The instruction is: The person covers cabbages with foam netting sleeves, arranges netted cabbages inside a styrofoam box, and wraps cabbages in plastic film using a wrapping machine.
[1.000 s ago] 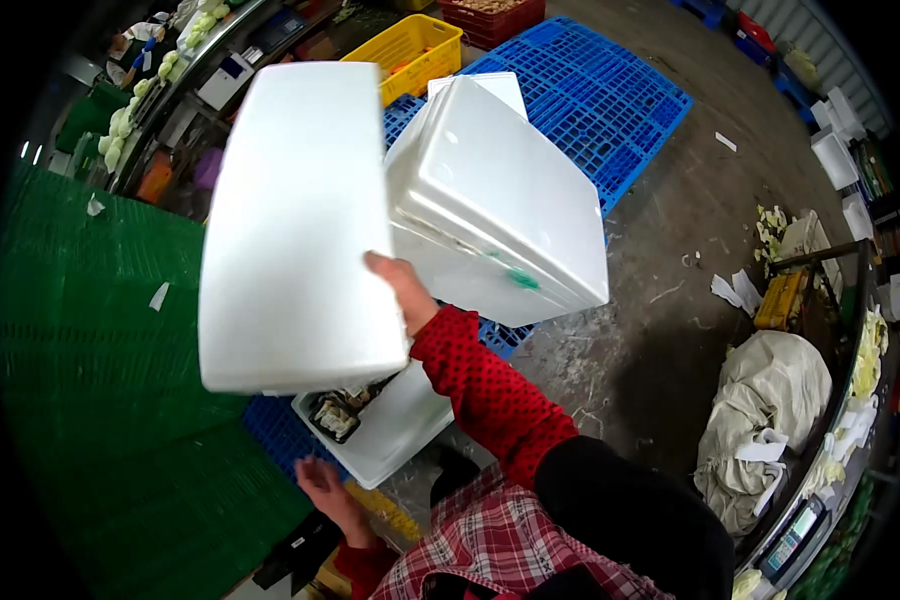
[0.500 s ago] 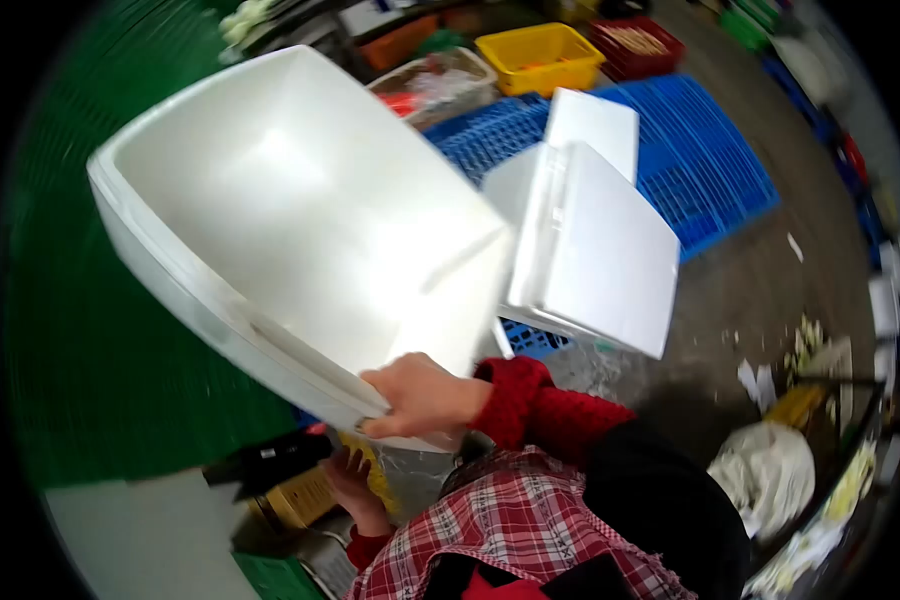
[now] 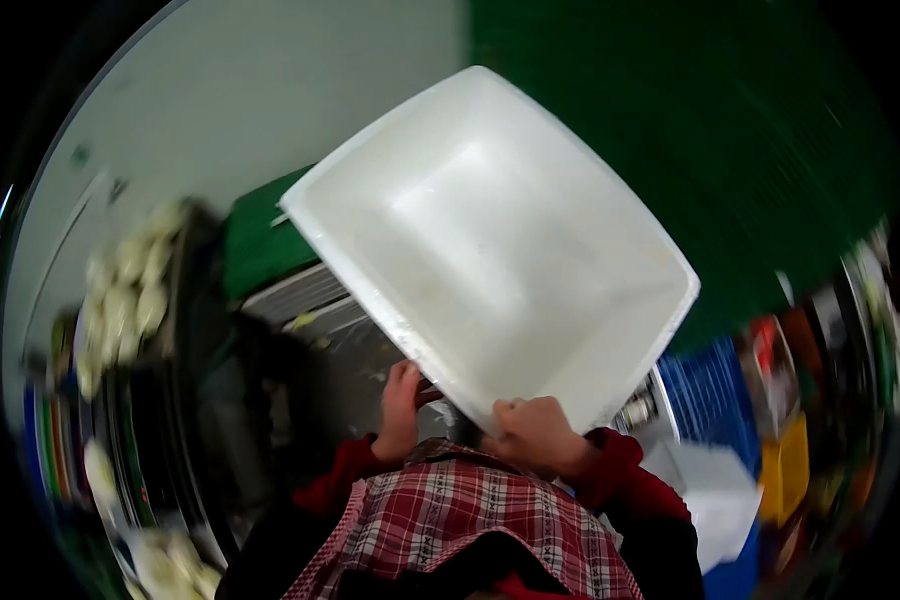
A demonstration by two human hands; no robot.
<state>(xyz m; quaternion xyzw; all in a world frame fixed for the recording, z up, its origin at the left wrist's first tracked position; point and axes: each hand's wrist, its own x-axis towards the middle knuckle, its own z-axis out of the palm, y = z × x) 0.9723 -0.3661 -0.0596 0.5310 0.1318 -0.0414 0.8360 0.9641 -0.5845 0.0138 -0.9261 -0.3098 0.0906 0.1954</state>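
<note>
An empty white foam box (image 3: 500,230) is held up in front of me, its open side facing me. My right hand (image 3: 540,435) grips its near rim, with the fingers curled over the edge. My left hand (image 3: 400,412) is at the lower left rim, touching or very close to it; its fingers are partly hidden and blurred. Behind the box on the right lies a green surface (image 3: 710,130).
Pale vegetables (image 3: 130,300) sit on a rack at the left. Blue pallets (image 3: 710,395), a white foam piece (image 3: 710,500) and a yellow crate (image 3: 785,470) are at the lower right. A pale wall (image 3: 300,80) stands at the upper left.
The view has turned to the left, bringing the pale wall and vegetable rack into sight. The box has swung round in front of me, and my left hand has come up to its rim.
</note>
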